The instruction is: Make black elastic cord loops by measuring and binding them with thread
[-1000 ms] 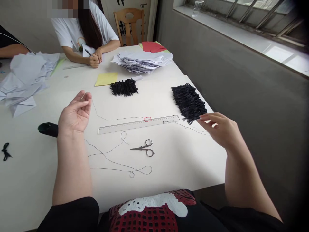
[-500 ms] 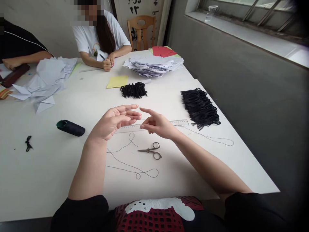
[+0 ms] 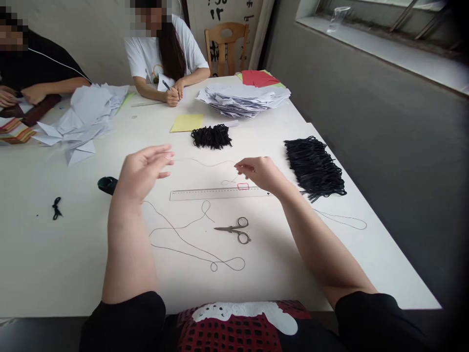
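A thin dark thread (image 3: 209,165) runs slack between my two hands above the table. My left hand (image 3: 141,172) has its thumb and fingers drawn together at one end of it. At the other end my right hand (image 3: 263,173) pinches the thread between thumb and fingertips, and a short tail hangs below. Under this span lies a clear ruler (image 3: 205,195) with a small red-outlined mark. Metal scissors (image 3: 234,229) rest nearer me, beside loose loops of thread (image 3: 198,251). A black spool (image 3: 107,184) is partly hidden behind my left wrist.
Bundles of looped black cord lie ahead (image 3: 211,136) and to the right (image 3: 314,166); a small black knot (image 3: 56,209) sits left. Beyond are yellow paper (image 3: 186,123) and a paper stack (image 3: 244,100). Two people sit across the table, one writing. A wall borders the right.
My hands, close together before, have moved apart, the left one leftward and the right one slightly rightward. The thread now shows stretched across the gap, and more of the ruler is uncovered.
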A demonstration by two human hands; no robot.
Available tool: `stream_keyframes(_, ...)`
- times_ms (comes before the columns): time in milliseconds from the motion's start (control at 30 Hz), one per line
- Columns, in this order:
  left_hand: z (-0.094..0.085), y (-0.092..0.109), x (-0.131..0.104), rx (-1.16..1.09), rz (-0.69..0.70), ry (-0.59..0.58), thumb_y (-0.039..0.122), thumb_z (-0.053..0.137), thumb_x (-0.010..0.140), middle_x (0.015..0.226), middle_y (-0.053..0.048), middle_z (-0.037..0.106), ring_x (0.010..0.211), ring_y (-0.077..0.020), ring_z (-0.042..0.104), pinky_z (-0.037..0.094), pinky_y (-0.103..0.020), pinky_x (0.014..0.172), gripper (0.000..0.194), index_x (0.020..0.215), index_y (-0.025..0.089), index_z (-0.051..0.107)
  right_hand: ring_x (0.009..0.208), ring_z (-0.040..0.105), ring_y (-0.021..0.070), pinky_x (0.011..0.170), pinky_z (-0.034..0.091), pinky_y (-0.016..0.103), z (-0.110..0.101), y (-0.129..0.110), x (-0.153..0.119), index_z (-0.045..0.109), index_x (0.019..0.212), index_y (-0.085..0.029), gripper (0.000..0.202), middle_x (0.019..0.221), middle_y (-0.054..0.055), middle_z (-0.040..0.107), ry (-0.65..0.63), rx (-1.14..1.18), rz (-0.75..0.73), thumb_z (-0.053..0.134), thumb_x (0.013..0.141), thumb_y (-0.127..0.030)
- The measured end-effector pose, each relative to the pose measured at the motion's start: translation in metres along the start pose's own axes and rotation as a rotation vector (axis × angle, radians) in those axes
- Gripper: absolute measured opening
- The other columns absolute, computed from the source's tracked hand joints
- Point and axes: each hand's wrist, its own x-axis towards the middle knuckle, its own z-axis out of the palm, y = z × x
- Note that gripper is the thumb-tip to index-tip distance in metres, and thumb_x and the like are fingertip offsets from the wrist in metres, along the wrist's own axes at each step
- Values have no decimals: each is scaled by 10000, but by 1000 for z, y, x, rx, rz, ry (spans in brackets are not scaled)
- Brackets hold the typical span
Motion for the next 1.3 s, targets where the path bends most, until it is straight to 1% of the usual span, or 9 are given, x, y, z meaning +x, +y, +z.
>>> stream_keyframes(200,-37,6,-9,513,272,278,153,768,738,1249,-61,649,1171,-261,584,439,-389,1046,299,1028,223,746,644,625,232,570,431,305,-23,-8,-31,542,1358,-136,482,776,141,685,-143,-543,73,523,915,-323)
stream_keyframes(367,-81,-35,9,288,377,655,156,820,669,1393,-94,493,1264,-249,477,359,-421,1099,647,1257,170,549,625,596,237,567,414,323,-45,-29,-51,368,1501,-151,604,739,99,665,-6,-536,77,447,950,-387)
stream_keyframes(500,-87,-84,18,-43,63,609,29,900,484,1124,25,549,1259,-179,435,284,-263,1118,695,1057,185,538,761,629,231,658,450,342,-39,-42,-53,431,1454,-173,513,880,83,703,-134,-321,-55,449,973,-350)
stream_keyframes(600,-81,-100,16,-233,-50,591,-29,819,604,918,62,559,1178,-137,501,410,-198,966,474,915,182,532,913,638,219,795,479,352,-14,-49,-46,553,1325,-157,387,1031,91,696,-227,-101,-211,483,966,-284)
stream_keyframes(700,-73,-94,10,-435,-120,559,147,596,915,868,44,580,946,-92,616,505,-210,824,114,891,186,491,1005,634,208,874,493,350,22,-59,-39,607,1213,-167,300,1202,103,636,-296,123,-294,515,958,-293)
stream_keyframes(900,-39,-60,-23,-885,-365,353,410,432,988,746,0,587,620,-84,615,561,-199,593,267,870,179,497,1424,327,269,1144,335,408,91,-103,-26,313,1482,-149,870,1528,156,353,-287,554,-286,705,804,-526)
stream_keyframes(1033,-27,-46,-39,-1129,-456,369,404,493,956,722,0,596,588,-87,623,561,-182,564,234,917,174,504,985,642,233,805,514,347,110,-126,-31,327,1455,-145,896,1089,114,657,-619,700,-151,678,781,-618)
stream_keyframes(1167,-43,-51,-33,-1174,-466,426,414,465,965,702,0,590,565,-92,624,563,-185,556,249,927,170,495,504,390,86,527,329,236,91,-126,-50,590,931,-174,299,550,-71,429,-333,746,-98,550,921,-470)
stream_keyframes(1300,-52,-57,-30,-1180,-483,484,396,433,980,697,-2,582,562,-92,626,561,-181,569,253,935,156,497,509,348,78,551,329,240,62,-118,-63,573,794,-180,266,531,-72,387,-152,716,-129,537,930,-406)
